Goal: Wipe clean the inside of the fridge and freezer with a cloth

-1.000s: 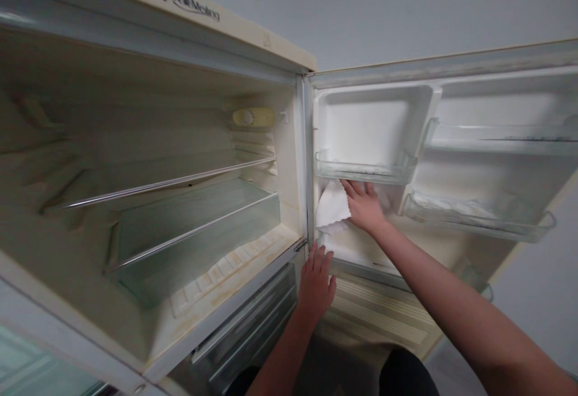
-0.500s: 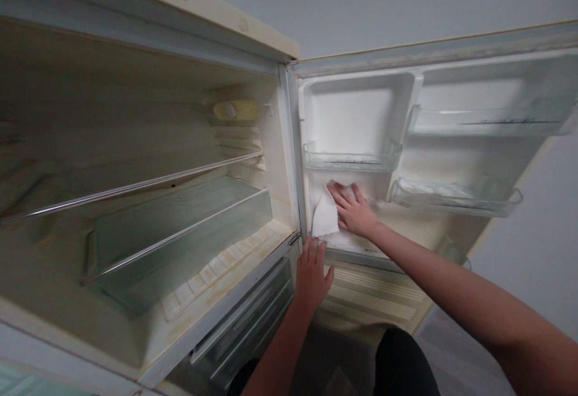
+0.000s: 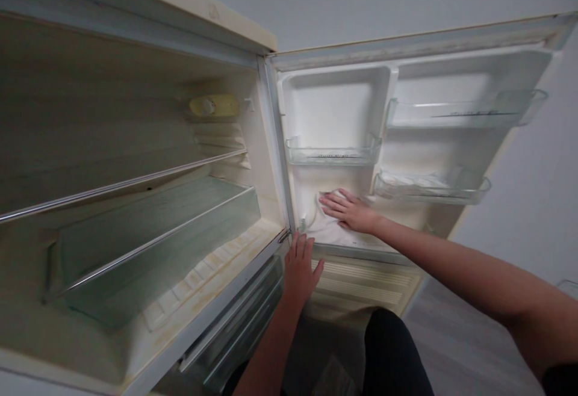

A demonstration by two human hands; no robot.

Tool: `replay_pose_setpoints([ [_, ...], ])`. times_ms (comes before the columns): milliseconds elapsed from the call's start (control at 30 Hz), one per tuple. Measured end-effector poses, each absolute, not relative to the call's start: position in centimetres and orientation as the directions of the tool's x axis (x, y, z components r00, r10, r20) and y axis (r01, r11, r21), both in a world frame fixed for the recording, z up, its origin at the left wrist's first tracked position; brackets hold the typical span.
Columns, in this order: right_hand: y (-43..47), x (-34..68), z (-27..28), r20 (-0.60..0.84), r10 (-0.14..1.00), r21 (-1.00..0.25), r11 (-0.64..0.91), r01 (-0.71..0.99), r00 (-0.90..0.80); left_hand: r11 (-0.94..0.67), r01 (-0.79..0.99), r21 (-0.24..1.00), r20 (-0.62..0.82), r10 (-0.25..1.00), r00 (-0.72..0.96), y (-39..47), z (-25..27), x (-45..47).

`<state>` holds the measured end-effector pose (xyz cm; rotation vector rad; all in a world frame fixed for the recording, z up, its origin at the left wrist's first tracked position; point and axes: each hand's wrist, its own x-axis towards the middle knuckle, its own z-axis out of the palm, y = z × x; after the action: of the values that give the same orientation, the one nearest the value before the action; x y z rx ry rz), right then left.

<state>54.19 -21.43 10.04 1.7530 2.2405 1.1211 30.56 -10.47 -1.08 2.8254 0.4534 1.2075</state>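
My right hand [image 3: 350,210] lies flat over a white cloth [image 3: 321,198] and presses it to the inner panel of the open fridge door [image 3: 334,113]. Part of the cloth is hidden under the palm and fingers. Just above it is a clear door shelf [image 3: 332,156]. My left hand [image 3: 301,266] is lower, by the door's bottom hinge corner, fingers spread and holding nothing. Its fingertips reach the lower lip of the door; whether they press on it I cannot tell.
On the left stands the fridge compartment [image 3: 271,203], with a glass shelf [image 3: 121,188] and a clear drawer [image 3: 180,245]. More door shelves are on the right, one [image 3: 433,191] with something white in it. Below is a ribbed lower door [image 3: 361,281]. My knee [image 3: 392,348] shows underneath.
The view has turned slightly right. My right hand has slid a little rightward across the panel, and the cloth's hanging flap now shows less clearly. The left hand stays by the hinge corner.
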Motion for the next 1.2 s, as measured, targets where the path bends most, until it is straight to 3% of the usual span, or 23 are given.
replay_pose_setpoints([
  [100, -25.3, 56.0, 9.8, 0.337, 0.887, 0.584, 0.066, 0.809, -0.316, -0.957, 0.245, 0.153, 0.712, 0.279, 0.645, -10.5, -1.1, 30.6],
  [367, -36.9, 57.9, 11.2, 0.373, 0.926, 0.652, -0.218, 0.726, -0.057, -0.965, 0.218, 0.143, 0.727, 0.252, 0.639, -10.5, -1.4, 30.6],
  [567, -39.6, 58.0, 11.2, 0.457, 0.886, 0.666, -0.402, 0.628, 0.083, -0.969, 0.217, 0.122, 0.733, 0.235, 0.638, -11.1, -1.3, 30.4],
  [867, -31.4, 57.0, 10.9, 0.250, 0.944, 0.729, -0.037, 0.683, -0.215, -0.961, 0.249, 0.119, 0.716, 0.256, 0.649, -11.6, -1.7, 30.4],
  [1200, -16.3, 50.5, 9.9, 0.381, 0.880, 0.623, -0.018, 0.782, -0.283, -0.955, 0.270, 0.120, 0.714, 0.272, 0.645, -11.8, -1.2, 30.5],
])
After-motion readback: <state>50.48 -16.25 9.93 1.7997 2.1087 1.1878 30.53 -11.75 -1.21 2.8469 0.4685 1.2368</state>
